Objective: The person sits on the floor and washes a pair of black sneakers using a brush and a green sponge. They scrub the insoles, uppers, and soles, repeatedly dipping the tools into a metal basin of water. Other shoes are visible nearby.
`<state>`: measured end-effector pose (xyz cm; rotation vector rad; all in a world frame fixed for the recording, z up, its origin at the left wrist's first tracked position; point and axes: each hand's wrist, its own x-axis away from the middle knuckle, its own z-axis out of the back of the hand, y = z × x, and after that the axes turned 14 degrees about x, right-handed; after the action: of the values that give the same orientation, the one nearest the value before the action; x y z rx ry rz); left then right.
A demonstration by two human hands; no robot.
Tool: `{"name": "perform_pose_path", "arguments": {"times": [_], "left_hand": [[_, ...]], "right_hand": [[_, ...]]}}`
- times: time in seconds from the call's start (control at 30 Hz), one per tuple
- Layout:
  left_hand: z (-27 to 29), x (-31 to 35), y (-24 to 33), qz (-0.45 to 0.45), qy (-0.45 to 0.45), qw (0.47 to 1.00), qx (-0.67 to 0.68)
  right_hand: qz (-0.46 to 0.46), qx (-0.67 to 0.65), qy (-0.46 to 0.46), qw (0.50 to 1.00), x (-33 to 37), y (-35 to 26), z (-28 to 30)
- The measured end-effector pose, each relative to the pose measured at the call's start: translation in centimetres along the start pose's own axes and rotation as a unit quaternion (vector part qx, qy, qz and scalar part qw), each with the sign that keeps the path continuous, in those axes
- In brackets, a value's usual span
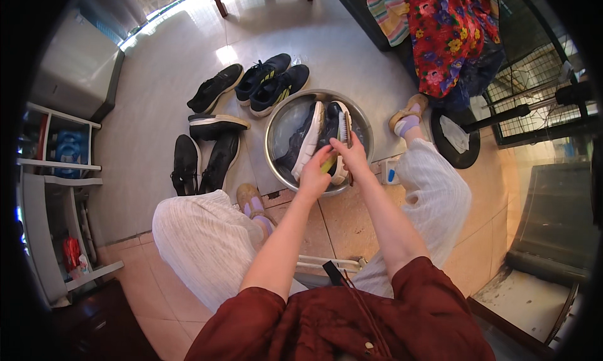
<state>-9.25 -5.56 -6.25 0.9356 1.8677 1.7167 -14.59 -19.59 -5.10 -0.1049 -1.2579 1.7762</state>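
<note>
A round metal basin [271, 156] stands on the floor between my feet. Two dark sneakers with white soles lie in it, the left sneaker [307, 144] tipped so its pale sole faces right. My left hand [315, 174] is closed at the near end of the right sneaker [328, 131], beside its yellow-green patch. In my right hand [352, 155] is a scrubbing brush [343, 127], its white bristles turned toward that sneaker. The fingertips of both hands come close together over the shoe. Part of the brush handle is hidden by my fingers.
Several dark shoes stand left of the basin, including a black-and-yellow sneaker [280, 89] and a plain black shoe [185, 163]. A small white-and-blue box [391, 171] sits right of the basin. Beyond my right foot are a round black base [453, 152] and floral cloth [449, 37].
</note>
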Motion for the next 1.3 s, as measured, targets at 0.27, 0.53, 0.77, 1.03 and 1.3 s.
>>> {"name": "perform_pose_path", "arguments": {"times": [0.27, 0.53, 0.77, 1.03, 1.3], "left_hand": [[-1.5, 0.3, 0.6, 0.096, 0.013, 0.978, 0.185], [1.8, -1.3, 1.5, 0.239, 0.013, 0.818, 0.524], [5.1, -3.1, -2.0, 0.165, 0.063, 0.875, 0.45], [5.9, -1.9, -1.2, 0.212, 0.053, 0.866, 0.45], [5.7, -2.3, -2.4, 0.231, 0.092, 0.873, 0.419]], "right_hand": [[-0.042, -0.142, 0.032, 0.988, 0.8, 3.3, 2.8], [-0.047, -0.262, -0.062, 0.962, 2.7, 2.1, 0.3], [-0.049, -0.097, 0.078, 0.991, -1.8, 6.7, 1.5], [-0.057, 0.447, -0.032, 0.892, -6.3, 9.1, 0.5], [-0.061, 0.421, -0.118, 0.897, -7.4, 7.0, 3.0]]}}
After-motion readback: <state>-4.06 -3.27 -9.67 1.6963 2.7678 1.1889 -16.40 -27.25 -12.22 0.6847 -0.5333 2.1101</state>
